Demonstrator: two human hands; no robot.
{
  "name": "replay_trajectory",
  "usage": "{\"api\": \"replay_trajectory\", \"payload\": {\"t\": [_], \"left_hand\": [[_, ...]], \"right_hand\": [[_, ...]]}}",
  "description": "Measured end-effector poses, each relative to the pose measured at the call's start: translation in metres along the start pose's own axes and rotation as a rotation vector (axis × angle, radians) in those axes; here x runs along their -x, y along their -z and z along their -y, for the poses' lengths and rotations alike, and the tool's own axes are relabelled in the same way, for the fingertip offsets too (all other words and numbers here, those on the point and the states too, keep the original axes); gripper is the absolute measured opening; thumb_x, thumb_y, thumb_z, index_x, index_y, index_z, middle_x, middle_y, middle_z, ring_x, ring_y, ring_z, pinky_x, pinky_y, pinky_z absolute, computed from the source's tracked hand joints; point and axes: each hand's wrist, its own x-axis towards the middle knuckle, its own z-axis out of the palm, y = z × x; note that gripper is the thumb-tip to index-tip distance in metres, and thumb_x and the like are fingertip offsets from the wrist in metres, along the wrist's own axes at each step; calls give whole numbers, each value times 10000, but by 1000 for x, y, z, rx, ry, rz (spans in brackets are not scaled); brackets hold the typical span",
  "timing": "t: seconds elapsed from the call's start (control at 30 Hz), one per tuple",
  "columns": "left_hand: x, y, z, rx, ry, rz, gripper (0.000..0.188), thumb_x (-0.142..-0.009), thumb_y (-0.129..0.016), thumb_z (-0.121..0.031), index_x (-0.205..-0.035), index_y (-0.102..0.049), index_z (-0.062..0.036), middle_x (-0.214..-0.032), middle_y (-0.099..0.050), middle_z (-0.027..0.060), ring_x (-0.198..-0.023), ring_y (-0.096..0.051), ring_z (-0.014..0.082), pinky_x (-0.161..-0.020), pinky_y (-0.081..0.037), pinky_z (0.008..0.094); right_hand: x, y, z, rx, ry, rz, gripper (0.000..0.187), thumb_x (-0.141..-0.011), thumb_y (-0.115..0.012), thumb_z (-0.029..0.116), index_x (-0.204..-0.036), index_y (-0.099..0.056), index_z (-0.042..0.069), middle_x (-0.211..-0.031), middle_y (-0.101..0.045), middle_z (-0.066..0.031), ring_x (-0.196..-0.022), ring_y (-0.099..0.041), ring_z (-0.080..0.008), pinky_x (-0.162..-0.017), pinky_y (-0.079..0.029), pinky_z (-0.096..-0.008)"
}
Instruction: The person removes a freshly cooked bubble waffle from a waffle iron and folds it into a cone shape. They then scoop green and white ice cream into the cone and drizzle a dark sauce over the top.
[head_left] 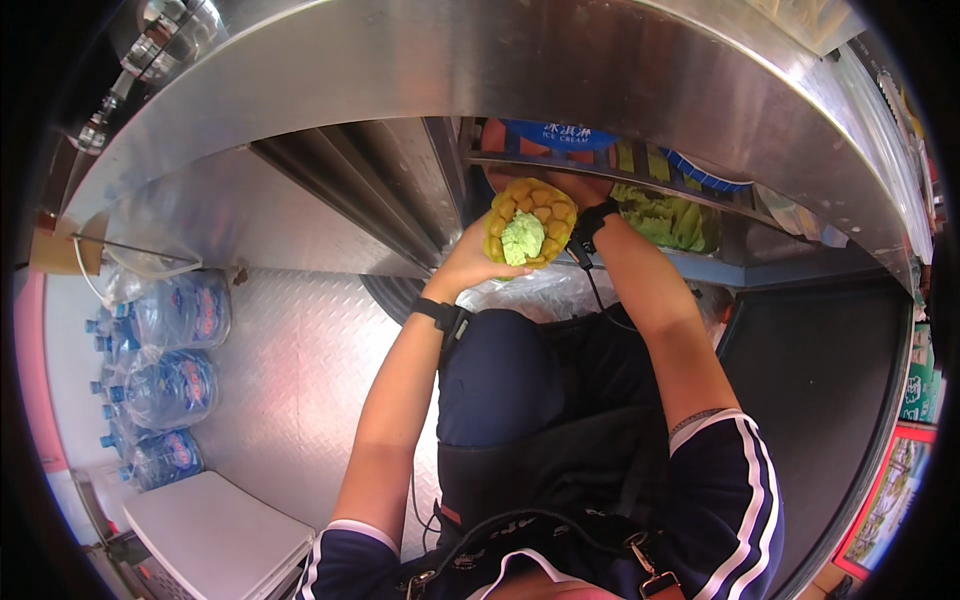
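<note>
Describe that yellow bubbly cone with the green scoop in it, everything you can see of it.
The bubble waffle cone is golden yellow, its surface a grid of rounded puffs, curled into a cup shape. A pale green, rough-textured scoop sits in its opening, facing the camera. The left hand grips it from below and the side; the right hand touches its upper right edge. It is held up just under the steel counter, in front of a tub of the same green stuff.
</note>
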Motion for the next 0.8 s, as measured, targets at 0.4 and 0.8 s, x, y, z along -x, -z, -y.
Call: {"api": "replay_trajectory", "payload": {"t": [0.4,0.8], "left_hand": [[4,-3,-2,28,27,-42,920,-623,-918,-105,-1402,-440,0,-1325,-575,93,-1231,-537,195,-1074,-417,327],[10,1,0,-14,41,-155,845,-630,-911,-79,-1348,-472,-2,-1246,-615,81,-1152,-582,174,-991,-481,316]], "right_hand": [[4,8,-9,-120,-170,82,419,-993,-532,364,-1316,-576,101,-1330,-585,-101,-1206,-551,-249,-1039,-435,-361],[-5,10,-11,-215,-380,237,397,-997,-538,347,-1302,-582,96,-1307,-601,-95,-1184,-569,-237,-1025,-451,-353]]}}
